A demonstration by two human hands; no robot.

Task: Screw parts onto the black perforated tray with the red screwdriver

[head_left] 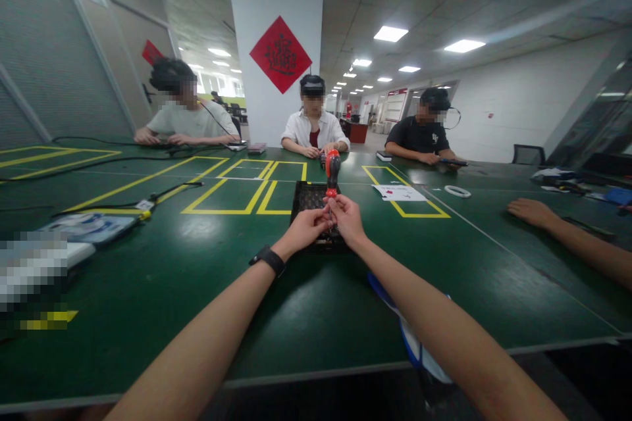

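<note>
A screwdriver (332, 171) with a red and black handle stands nearly upright in front of me, handle up and shaft down. My right hand (348, 218) pinches its shaft just below the handle. Close against it, the fingers of my left hand (307, 231) are pinched together beside the shaft; whatever they hold is too small or hidden to make out. Both hands are over a black tray-like case (299, 200) with a patterned inside. The hands cover its near part, and the screwdriver's tip is hard to see among the fingers.
A printed white sheet (402, 193) and a white ring (457, 191) lie on the green table (197, 302). A blue and white item (412, 342) is under my right forearm. Cables (172, 192) run at left. Three people sit opposite; another person's hand (533, 212) rests at right.
</note>
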